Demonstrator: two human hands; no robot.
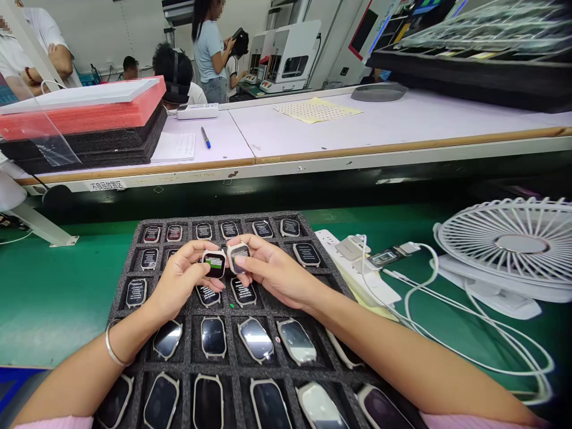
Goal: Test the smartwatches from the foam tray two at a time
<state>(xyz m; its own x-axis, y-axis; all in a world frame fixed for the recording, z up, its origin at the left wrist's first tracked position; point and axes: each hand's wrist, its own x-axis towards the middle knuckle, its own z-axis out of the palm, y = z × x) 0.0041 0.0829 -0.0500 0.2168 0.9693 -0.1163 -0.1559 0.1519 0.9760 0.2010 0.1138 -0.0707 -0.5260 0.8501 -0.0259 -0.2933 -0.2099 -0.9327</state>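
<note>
L hand (179, 277) pinching lit smartwatch (215, 266), R hand (270, 265) pinching 2nd smartwatch (238, 251); fingers wrapped, thumbs on faces. Both above foam tray (223, 216), twd far edge. Prob light, rigid; glass slick, scratchable: hold frame sides. Power strip (361, 271) off R edge, fan (513, 244) beyond. Best room likely up, or L edge over green bench (67, 298).

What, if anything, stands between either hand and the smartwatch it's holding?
Nothing visible: the left hand directly grips the smartwatch showing green, and the right hand directly grips the second smartwatch, its thumb partly covering the screen.
</note>
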